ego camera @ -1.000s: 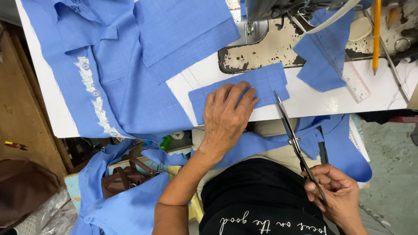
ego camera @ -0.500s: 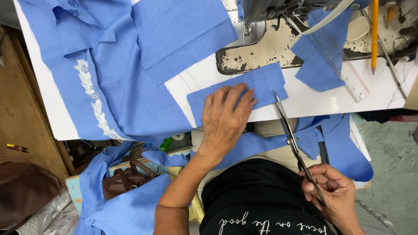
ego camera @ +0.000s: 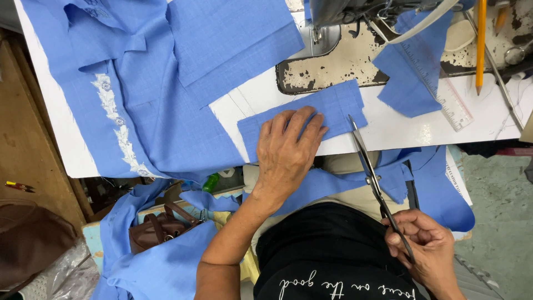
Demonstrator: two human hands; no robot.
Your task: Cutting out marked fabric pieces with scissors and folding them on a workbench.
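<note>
My left hand (ego camera: 288,153) lies flat, fingers spread, on a small rectangular piece of blue cloth (ego camera: 338,105) at the near edge of the white table (ego camera: 411,130). My right hand (ego camera: 425,253), low near my lap, grips the handles of long metal scissors (ego camera: 369,172). The blades point up toward the cloth piece's right edge, their tips touching or just short of it.
A large blue garment with white embroidery (ego camera: 127,94) covers the table's left. A sewing machine base (ego camera: 344,58) stands behind the cloth, with more blue cloth (ego camera: 411,78), a clear ruler (ego camera: 444,94) and a yellow pencil (ego camera: 480,44) at right. A brown bag (ego camera: 158,230) sits below left.
The scissors have edged up toward the cloth piece's right edge. My left hand stays pressed on the cloth.
</note>
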